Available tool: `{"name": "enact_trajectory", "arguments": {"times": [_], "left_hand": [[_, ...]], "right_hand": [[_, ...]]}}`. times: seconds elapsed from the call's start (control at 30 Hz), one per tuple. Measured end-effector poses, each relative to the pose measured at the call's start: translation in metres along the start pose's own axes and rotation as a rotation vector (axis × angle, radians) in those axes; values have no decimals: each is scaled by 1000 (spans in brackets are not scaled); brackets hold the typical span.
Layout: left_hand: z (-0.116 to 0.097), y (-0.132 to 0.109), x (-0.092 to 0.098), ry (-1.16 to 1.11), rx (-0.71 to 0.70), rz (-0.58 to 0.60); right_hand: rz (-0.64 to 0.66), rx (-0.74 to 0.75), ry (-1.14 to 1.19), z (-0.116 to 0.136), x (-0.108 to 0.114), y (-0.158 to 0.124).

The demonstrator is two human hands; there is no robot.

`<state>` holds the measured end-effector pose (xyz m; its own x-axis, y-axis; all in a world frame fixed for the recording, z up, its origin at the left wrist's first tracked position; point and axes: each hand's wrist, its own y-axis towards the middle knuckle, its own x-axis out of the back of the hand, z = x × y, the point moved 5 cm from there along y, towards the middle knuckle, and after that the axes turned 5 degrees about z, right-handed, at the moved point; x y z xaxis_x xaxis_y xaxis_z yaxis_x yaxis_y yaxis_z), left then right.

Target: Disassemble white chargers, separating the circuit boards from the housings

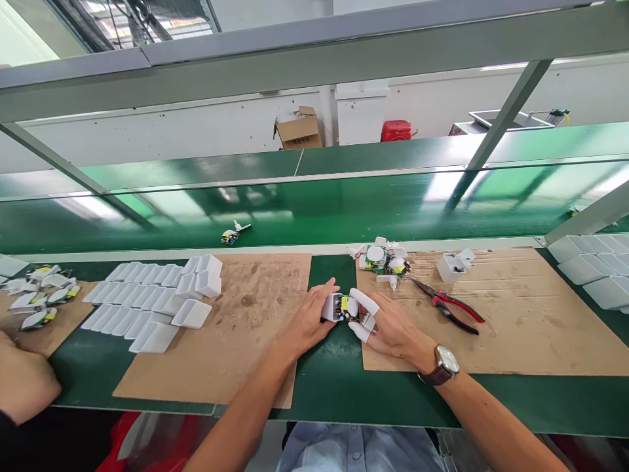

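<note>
My left hand (313, 316) is closed around a small white plastic housing (330, 307) over the green strip between two cardboard sheets. My right hand (393, 331), with white covers on some fingertips and a watch on the wrist, pinches a circuit board (346, 307) with yellow and black parts. The board meets the housing's right side; how far it sits inside cannot be seen. Beyond my right hand lies a cluster of circuit boards with white plastic pieces (378, 257). Red-and-black long-nose pliers (445, 303) rest to its right, near a white housing with a plug piece (453, 265).
Rows of white housings (152, 295) cover part of the left cardboard (255, 314); more housings (597, 262) stand far right. At far left are several boards (42, 295) and another person's arm (27, 377). One board (230, 236) lies on the green surface beyond.
</note>
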<state>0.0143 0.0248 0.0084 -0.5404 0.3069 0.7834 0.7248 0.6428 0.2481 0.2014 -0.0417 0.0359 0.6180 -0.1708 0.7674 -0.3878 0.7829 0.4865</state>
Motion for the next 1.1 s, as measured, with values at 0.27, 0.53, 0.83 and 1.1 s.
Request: {"name": "enact_trajectory", "arguments": {"times": [0.27, 0.53, 0.83, 1.1], "left_hand": [[-3, 1, 1, -21, 6, 30], [-5, 3, 1, -39, -13, 20], [-10, 6, 3, -10, -43, -4], [-3, 3, -1, -11, 9, 32]], "right_hand": [[39, -3, -18, 0, -3, 0], [30, 9, -36, 1, -4, 1], [70, 8, -107, 1, -7, -1], [63, 12, -88, 2, -4, 1]]}}
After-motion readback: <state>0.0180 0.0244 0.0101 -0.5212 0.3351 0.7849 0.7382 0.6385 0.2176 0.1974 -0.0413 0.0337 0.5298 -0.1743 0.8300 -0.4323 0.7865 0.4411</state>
